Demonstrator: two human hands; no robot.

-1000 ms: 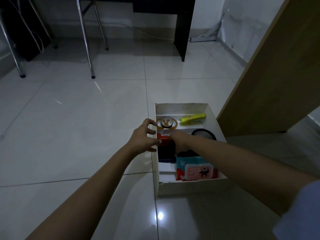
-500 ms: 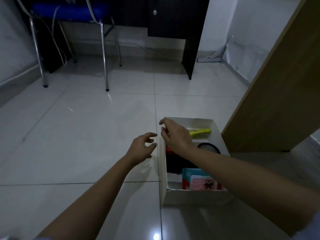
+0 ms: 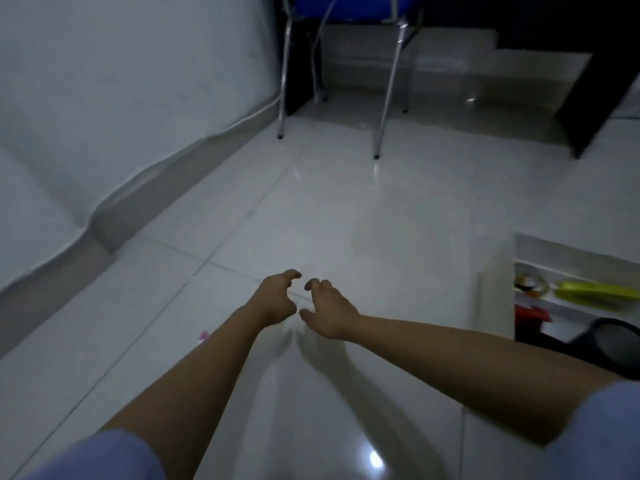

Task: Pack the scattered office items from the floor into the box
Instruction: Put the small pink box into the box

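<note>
The white box [image 3: 509,289] sits on the floor at the right edge, partly cut off. Inside it I see a yellow-green stapler [image 3: 599,292], a tape roll [image 3: 528,284], a red item [image 3: 530,315] and a black ring [image 3: 613,344]. My left hand [image 3: 275,299] and my right hand [image 3: 327,313] hover side by side over bare tile, left of the box, fingers spread and curled, holding nothing. A small pink item [image 3: 203,336] lies on the floor beside my left forearm.
A white wall with a skirting board [image 3: 145,188] runs along the left. Chrome chair legs [image 3: 388,98] under a blue seat stand at the back, with a black desk panel [image 3: 602,98] to their right. Glossy tile floor [image 3: 346,209] stretches ahead.
The view has swung left, so the box slid to the right edge. My right hand left the box and now hovers next to my left hand over the floor.
</note>
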